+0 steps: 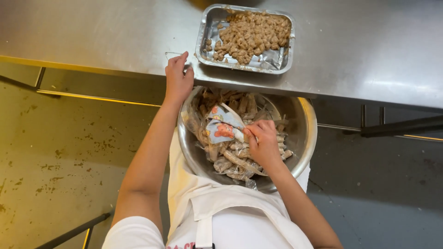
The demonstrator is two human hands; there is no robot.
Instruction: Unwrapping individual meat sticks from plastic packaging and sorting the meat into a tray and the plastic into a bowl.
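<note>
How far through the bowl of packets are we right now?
Done: the foil tray on the counter holds a heap of brown pieces, with bare foil left at its near side. In hand: the right hand grips a printed packet in the bowl; the left hand rests at the counter edge. Left: many clear packets of brown sticks lie in the bowl.
</note>
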